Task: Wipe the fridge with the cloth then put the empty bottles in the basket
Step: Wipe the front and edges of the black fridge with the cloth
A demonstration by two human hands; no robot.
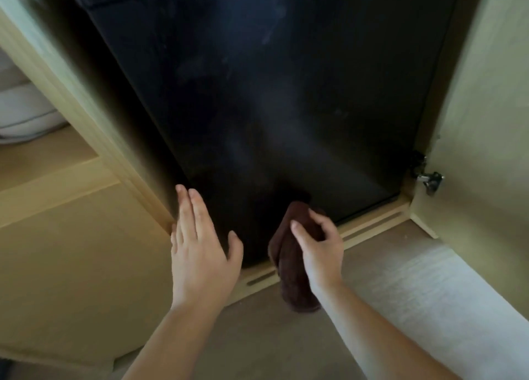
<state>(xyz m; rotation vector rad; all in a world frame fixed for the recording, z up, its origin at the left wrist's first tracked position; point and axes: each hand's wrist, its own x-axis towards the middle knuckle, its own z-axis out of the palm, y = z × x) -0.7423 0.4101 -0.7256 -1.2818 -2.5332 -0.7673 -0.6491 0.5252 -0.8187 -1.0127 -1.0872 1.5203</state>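
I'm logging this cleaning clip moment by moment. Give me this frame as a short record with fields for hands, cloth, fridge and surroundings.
fridge: black, closed, faint smears on its front
left hand: open, fingers straight, at the fridge's lower left edge; contact unclear
cloth: brown, bunched, top against the fridge's lower front, rest hanging down
right hand: grips the cloth
cabinet door: open at right, hinge visible

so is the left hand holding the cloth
No, the right hand grips the brown cloth at the fridge door; the left hand is flat and holds nothing.
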